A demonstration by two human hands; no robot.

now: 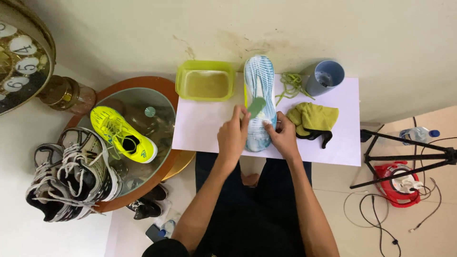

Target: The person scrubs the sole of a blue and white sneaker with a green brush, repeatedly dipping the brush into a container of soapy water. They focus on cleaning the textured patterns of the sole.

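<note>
A shoe [259, 81] lies sole up on the white table [200, 126], its pale blue and white tread facing me. My left hand [233, 135] grips a small green brush [256, 106] and presses it on the sole's middle. My right hand [284, 135] clamps the shoe's near end by its right side. A green tub [205, 80] of murky water stands left of the shoe. Loose neon-yellow laces [291, 84] lie to its right, next to a grey-blue cup [324, 77]. An olive cloth [314, 119] sits crumpled by my right hand.
A round glass-topped side table [164, 102] at left holds a neon-yellow shoe [123, 134] and black-and-white sneakers [76, 173]. A clock face [19, 62] and amber jar [66, 94] are far left. A tripod [409, 154], red cable reel [399, 183] and water bottle [419, 134] stand on the floor at right.
</note>
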